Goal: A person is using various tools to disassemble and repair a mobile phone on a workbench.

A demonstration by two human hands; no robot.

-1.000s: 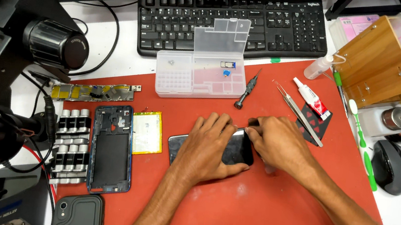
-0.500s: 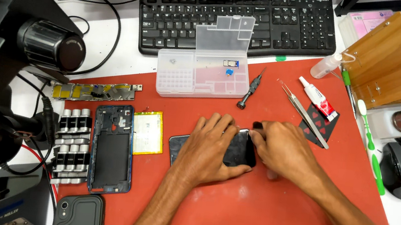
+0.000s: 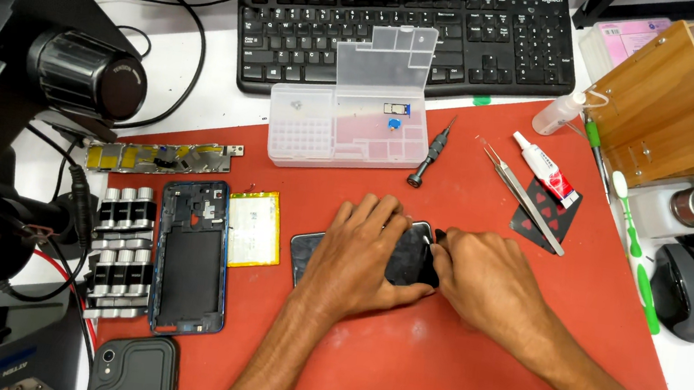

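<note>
A black phone screen panel (image 3: 411, 256) lies flat on the red work mat (image 3: 431, 370). My left hand (image 3: 358, 253) presses down on its middle, fingers spread over it. At the panel's right end, my right hand (image 3: 486, 276) pinches a small dark tool against the edge. Most of the panel is hidden under both hands.
A blue phone frame (image 3: 192, 256), yellow battery (image 3: 253, 228) and circuit board (image 3: 159, 158) lie at the left. A clear parts box (image 3: 352, 113), screwdriver (image 3: 428, 154), tweezers (image 3: 521, 193) and glue tube (image 3: 546, 170) sit beyond my hands. Keyboard (image 3: 409, 28) behind, mouse (image 3: 689, 291) at the right, microscope (image 3: 21, 71) on the left.
Both hands stay on the panel. My right hand has edged slightly along the panel's right end; the view has shifted a little.
</note>
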